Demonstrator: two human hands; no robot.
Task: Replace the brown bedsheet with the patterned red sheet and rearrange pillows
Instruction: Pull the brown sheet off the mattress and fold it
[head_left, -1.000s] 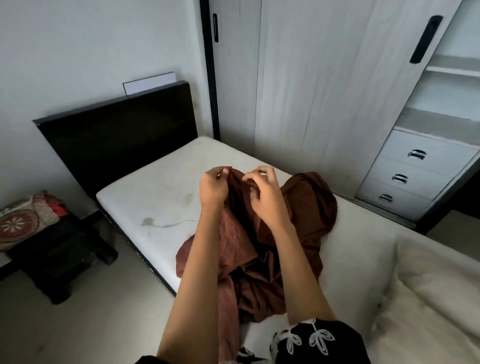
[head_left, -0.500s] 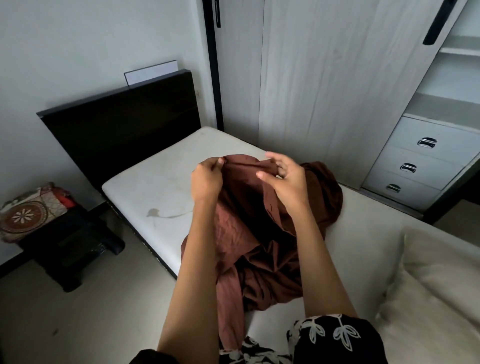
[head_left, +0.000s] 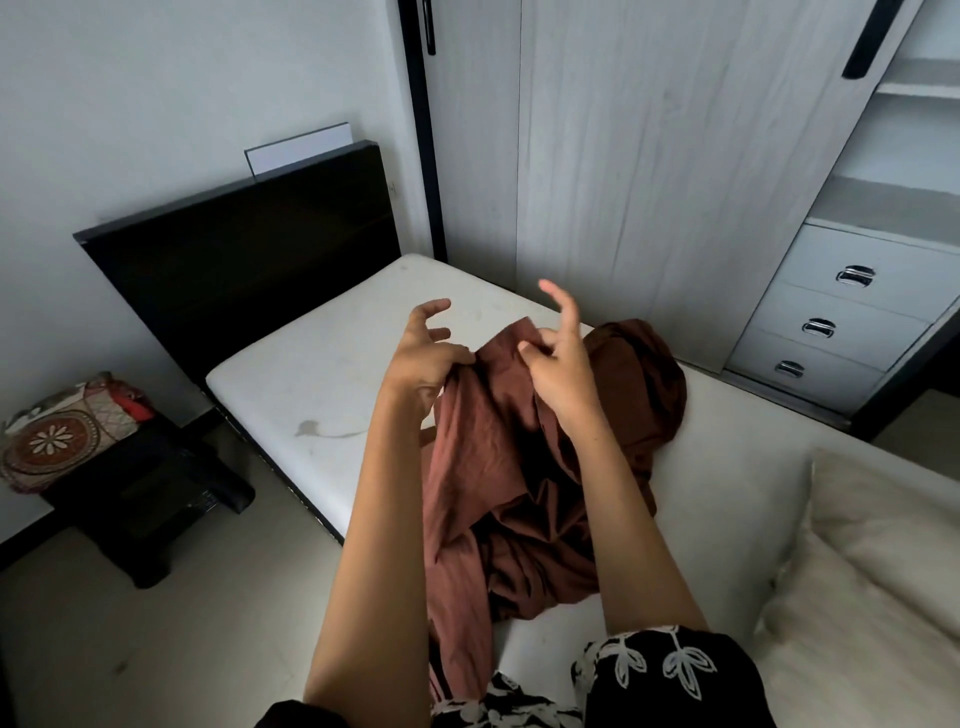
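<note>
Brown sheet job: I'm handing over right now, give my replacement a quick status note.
Left hand: thumb and lower fingers pinch the brown sheet's top edge, other fingers spread.
Right hand: also grips that edge, index finger raised.
Brown sheet is off the mattress, bunched mid-bed and trailing over the near edge.
Patterned red sheet lies folded on the dark side table.
Pillow sits at the right.
Left: remove brown sheet, spread red one, place pillows.

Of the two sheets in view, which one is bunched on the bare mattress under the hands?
The brown bedsheet, plain and crumpled on the mattress; the patterned sheet sits folded on the dark stool beside the bed.
</note>
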